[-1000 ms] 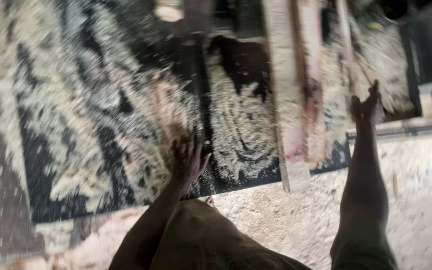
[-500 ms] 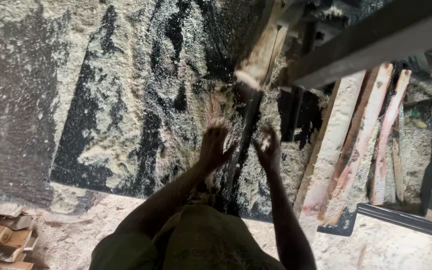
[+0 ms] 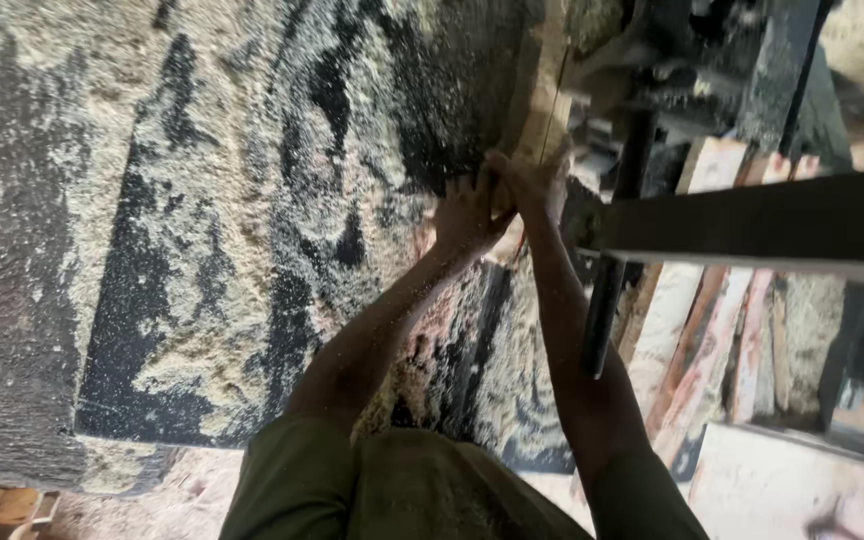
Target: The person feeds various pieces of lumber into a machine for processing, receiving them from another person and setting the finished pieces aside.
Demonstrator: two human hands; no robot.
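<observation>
Open sawdust-covered table (image 3: 202,250) left of both hands; dark metal beam (image 3: 752,225) close right.

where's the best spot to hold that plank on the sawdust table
Probably at its near end, from the person's side: the plank is long and narrow and runs away across the table, and both the left hand and right hand press there, side by side.

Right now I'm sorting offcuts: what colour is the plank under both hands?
Pale yellowish tan, dusted with sawdust; the plank shows best in the head view.
</observation>
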